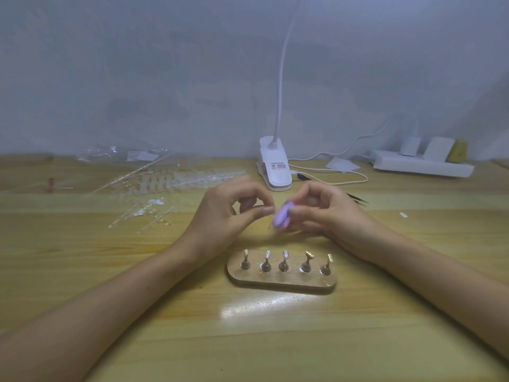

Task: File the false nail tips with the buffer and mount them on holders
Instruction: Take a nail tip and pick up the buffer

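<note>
The left hand (234,210) is held above the wooden table (248,340), thumb and forefinger pinched together on what seems to be a false nail tip (272,210), though it is too small and blurred to be sure. Just beside it, the right hand (325,213) grips a purple buffer (281,217) in curled fingers, the buffer's face against the left fingertips. Nearer the person, a wooden base (281,283) carries five upright holders (283,261). Clear nail tip strips (176,180) lie at the back left, and a white clip lamp (275,166) stands behind the hands.
</note>
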